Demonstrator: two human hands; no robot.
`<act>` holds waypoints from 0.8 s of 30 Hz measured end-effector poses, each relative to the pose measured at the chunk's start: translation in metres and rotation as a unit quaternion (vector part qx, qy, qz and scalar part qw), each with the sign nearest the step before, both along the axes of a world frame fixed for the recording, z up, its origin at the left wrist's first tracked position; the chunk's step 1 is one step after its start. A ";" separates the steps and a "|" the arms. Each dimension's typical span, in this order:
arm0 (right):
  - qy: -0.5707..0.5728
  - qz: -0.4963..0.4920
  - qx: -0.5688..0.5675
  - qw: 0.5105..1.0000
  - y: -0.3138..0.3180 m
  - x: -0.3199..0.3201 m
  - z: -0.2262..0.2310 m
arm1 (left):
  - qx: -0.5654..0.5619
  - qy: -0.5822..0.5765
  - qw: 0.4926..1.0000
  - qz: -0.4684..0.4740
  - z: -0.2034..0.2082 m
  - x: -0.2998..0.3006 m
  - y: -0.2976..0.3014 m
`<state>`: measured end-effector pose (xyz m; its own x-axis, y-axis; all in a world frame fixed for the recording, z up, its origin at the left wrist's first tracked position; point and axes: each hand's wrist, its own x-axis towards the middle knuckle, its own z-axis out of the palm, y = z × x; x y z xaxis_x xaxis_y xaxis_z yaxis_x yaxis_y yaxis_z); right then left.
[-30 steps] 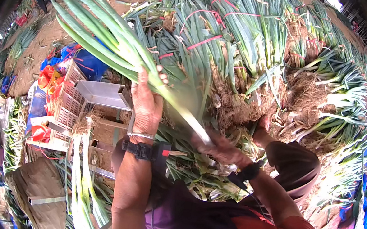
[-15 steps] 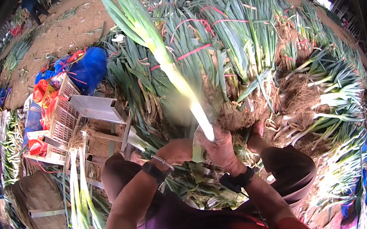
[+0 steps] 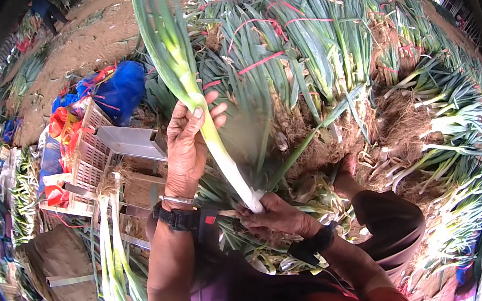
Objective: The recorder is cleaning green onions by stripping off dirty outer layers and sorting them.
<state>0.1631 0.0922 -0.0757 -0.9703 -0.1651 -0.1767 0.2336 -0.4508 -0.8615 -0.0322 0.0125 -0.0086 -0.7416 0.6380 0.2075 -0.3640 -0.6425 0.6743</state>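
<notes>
Head camera: what has the left hand (image 3: 187,142) got?

It is grasping a leek (image 3: 220,150) partway along the stalk, palm turned up and thumb laid across the top, just below where the leaves spread.

And the right hand (image 3: 281,215)?

Its fingers are closed around the white lower end of the same leek. A pale scrap of skin shows by the fingertips, and a long green leaf (image 3: 294,162) slants up from beside them. Whether that hand grips the leaf too, I cannot tell.

So where does the leek lie?

Up in front of the body, slanting from the leafy top at upper left down to the right hand. Both wrists wear a dark band, the left one (image 3: 179,219) below a thin bangle (image 3: 177,199).

What is beyond the hands?

Leek bundles (image 3: 327,44) tied with red bands, packed close on the ground. Right of those, more leeks (image 3: 456,128) with tangled brown roots (image 3: 400,122). A bent leg (image 3: 384,220) in dark trousers is near them.

And on the left side?

A pale slatted crate (image 3: 91,155) with orange and red bags (image 3: 65,132), a blue bag (image 3: 122,92) just behind it, and a metal tray (image 3: 132,140) beside it. Nearer the body, loose leeks (image 3: 110,249) lie roots away from the person, next to a brown sheet (image 3: 62,264).
</notes>
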 end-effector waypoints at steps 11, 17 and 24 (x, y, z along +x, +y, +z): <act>0.078 -0.304 0.406 0.858 -0.028 0.001 -0.022 | 0.013 0.173 0.966 0.190 -0.007 0.005 0.016; 0.065 -0.285 0.090 0.952 -0.018 -0.007 -0.016 | 0.053 0.038 0.982 0.175 0.000 0.015 0.012; 0.160 -0.319 0.370 0.858 0.005 -0.015 0.006 | -0.268 -0.005 0.963 -0.016 -0.032 0.018 -0.003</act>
<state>0.1483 0.0968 -0.0701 -0.8404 0.4594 0.2873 -0.1587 0.2983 -0.9412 -0.0147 0.0097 -0.0407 -0.7204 0.6736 -0.1649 -0.3853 -0.1911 0.9028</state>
